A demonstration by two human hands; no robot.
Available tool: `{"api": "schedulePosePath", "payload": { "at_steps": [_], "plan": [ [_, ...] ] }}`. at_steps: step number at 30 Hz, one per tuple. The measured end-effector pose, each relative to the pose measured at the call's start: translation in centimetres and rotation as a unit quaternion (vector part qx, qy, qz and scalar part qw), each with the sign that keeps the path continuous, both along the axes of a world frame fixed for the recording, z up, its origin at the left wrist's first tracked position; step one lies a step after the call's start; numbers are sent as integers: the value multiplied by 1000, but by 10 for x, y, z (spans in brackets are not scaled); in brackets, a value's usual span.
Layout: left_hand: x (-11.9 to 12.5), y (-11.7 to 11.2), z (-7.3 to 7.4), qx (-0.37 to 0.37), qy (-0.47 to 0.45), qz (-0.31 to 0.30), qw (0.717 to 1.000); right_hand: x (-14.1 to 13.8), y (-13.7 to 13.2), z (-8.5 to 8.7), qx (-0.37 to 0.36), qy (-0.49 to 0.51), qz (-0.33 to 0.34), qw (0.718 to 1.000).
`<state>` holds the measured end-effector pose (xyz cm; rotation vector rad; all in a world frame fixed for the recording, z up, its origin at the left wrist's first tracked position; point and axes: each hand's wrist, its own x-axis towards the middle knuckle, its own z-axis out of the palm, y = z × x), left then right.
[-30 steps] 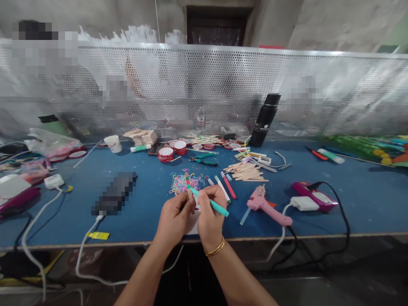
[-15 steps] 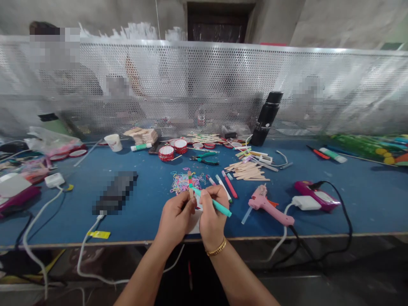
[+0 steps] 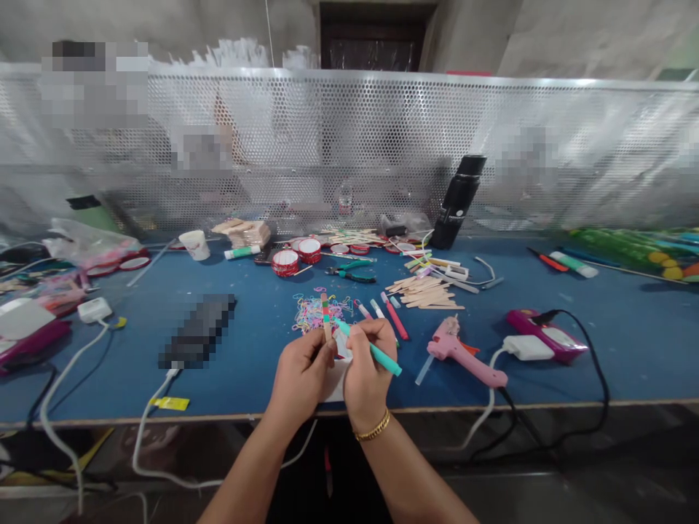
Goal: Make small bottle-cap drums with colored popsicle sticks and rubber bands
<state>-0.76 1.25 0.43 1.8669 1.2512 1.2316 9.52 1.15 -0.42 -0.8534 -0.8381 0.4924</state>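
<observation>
Between its thumb and fingers, my left hand [image 3: 302,369] pinches a wooden craft stick [image 3: 326,317] upright, its upper part coloured in bands of brown, green, red and turquoise. My right hand [image 3: 367,375] is closed round a turquoise marker [image 3: 384,359], whose tip points at the stick from the right, slightly apart from it. Behind the stick lies a heap of colourful plastic clips [image 3: 311,314]. A white paper [image 3: 334,387] is partly hidden under my hands. Several markers, among them a pink one [image 3: 395,317], lie just beyond my right hand.
Right of my hands lies a pink glue gun [image 3: 464,353], with loose craft sticks [image 3: 429,290] behind it. Pliers [image 3: 352,272] and small red drums [image 3: 285,263] sit farther back. A phone [image 3: 197,331] lies left. A black bottle [image 3: 457,202] stands by the perforated metal screen [image 3: 262,145].
The marker in my right hand has drawn back a little to the right, its tip moving off the stick. My left hand keeps the stick in nearly the same place.
</observation>
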Motion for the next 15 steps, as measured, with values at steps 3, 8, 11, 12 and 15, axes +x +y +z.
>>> {"api": "schedulePosePath", "payload": {
  "at_steps": [3,8,11,12,15],
  "plan": [
    [0,1,0,1,6,2,1000,0,-1,-1,4,-2,9,1000],
    [1,0,0,-3,7,-1,1000,2,-1,-3,5,-14,25,1000],
    [1,0,0,-8,4,-2,1000,2,-1,-3,6,-18,29,999],
    [1,-1,0,-9,4,-2,1000,2,-1,-3,6,-19,29,999],
    [1,0,-2,-8,8,-5,1000,2,-1,-3,7,-20,30,999]
  ]
}}
